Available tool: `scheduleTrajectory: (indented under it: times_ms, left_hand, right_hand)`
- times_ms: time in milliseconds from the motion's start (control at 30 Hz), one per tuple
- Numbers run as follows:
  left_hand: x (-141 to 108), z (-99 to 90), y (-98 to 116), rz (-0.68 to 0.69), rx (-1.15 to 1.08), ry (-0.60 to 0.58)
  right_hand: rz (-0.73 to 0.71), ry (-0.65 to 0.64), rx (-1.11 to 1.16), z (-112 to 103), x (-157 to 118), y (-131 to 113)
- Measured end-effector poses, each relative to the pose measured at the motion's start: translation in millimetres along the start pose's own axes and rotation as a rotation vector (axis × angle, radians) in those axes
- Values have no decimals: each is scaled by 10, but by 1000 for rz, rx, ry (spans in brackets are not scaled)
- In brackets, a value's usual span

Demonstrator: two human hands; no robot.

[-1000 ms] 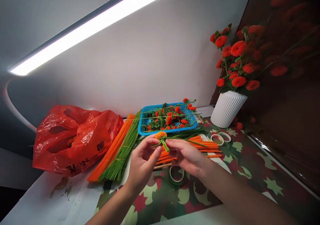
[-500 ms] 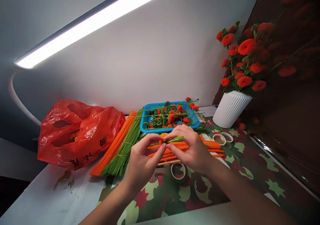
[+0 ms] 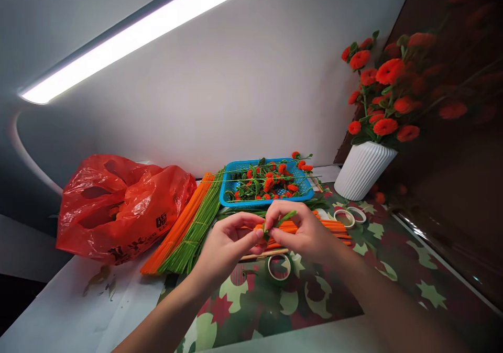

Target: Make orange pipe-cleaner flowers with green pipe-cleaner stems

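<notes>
Green mat (image 3: pixel 271 308), pale wall (image 3: pixel 196 107), lamp (image 3: pixel 149 30), left hand (image 3: pixel 225 244) and right hand (image 3: pixel 308 232) pinching flower (image 3: pixel 265 231).

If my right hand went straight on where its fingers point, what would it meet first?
Likely your bare left hand, just past the small, fuzzy orange-and-green flower that your right hand pinches, though depth there is unclear.

Basket (image 3: pixel 267 203) behind hands (image 3: pixel 225 244), vase (image 3: pixel 365 172) right
</notes>
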State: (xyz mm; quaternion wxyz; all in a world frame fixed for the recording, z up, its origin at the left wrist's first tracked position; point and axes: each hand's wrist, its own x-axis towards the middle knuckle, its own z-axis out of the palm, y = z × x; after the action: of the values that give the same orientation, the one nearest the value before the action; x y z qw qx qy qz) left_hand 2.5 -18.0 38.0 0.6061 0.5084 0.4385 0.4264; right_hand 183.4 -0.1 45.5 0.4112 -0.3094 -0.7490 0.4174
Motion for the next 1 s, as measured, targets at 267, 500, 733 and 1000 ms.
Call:
scheduleTrajectory:
  times_ms: [267,500,733,1000]
  left_hand:
    - [54,-26,-20,-346,-220,-190]
    - [-28,7,-14,136,275,12]
    - [-63,12,-125,1039,917,199]
    - [-47,2,-104,1099,924,184]
  right_hand:
    - [23,-146,279,-20,0,88]
    - [155,-125,214,-158,43,43]
    - [299,-200,-96,-227,20,-97]
    - [204,-109,-271,-165,-14,-131]
